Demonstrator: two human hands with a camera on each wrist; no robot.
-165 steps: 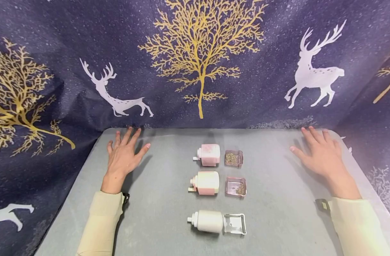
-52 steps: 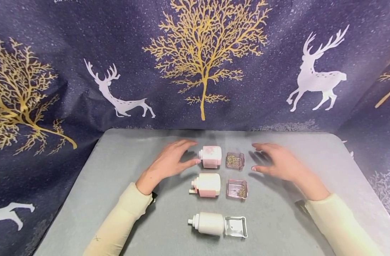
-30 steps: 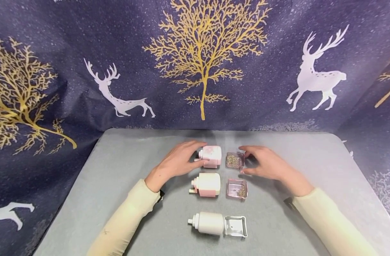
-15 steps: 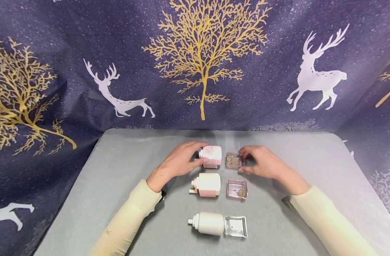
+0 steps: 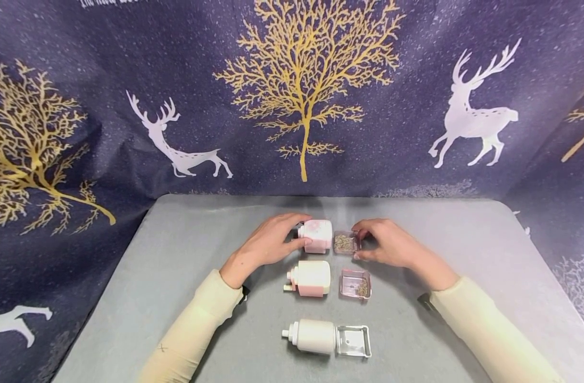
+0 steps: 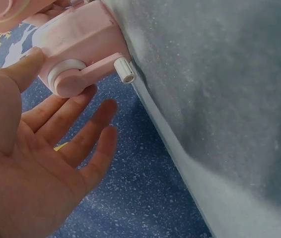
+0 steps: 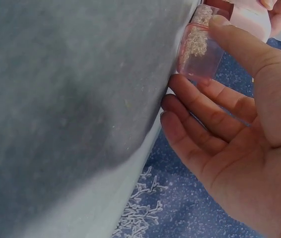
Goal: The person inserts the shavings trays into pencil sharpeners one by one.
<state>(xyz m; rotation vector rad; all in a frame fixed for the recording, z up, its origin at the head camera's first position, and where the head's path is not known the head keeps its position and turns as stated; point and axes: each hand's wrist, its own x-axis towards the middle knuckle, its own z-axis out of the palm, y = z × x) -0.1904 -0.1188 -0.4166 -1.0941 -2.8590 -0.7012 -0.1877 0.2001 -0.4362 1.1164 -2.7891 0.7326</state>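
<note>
At the back of the row, my left hand (image 5: pixel 269 240) grips a pink hand-crank pencil sharpener (image 5: pixel 319 236) between thumb and fingers. Its crank handle (image 6: pixel 125 70) points down beside my fingers in the left wrist view. My right hand (image 5: pixel 387 243) pinches a clear pinkish shavings drawer (image 5: pixel 345 243) from its right end, thumb on the near wall and fingertips on the far one. Pencil shavings (image 7: pixel 198 40) lie inside the drawer. The drawer's left end sits right by the sharpener's right side, level with it on the table.
Nearer to me are a cream-and-pink sharpener (image 5: pixel 312 277) with its pink drawer (image 5: pixel 355 284), which holds some shavings. Nearest stands a white sharpener (image 5: pixel 314 336) with a clear drawer (image 5: pixel 353 341) at its right. The grey table (image 5: pixel 215 340) meets a dark printed cloth (image 5: pixel 253 159) behind.
Both hands came inward from the table's sides. My left hand took hold of the pink sharpener; my right hand took its drawer and moved it left, closer to the sharpener.
</note>
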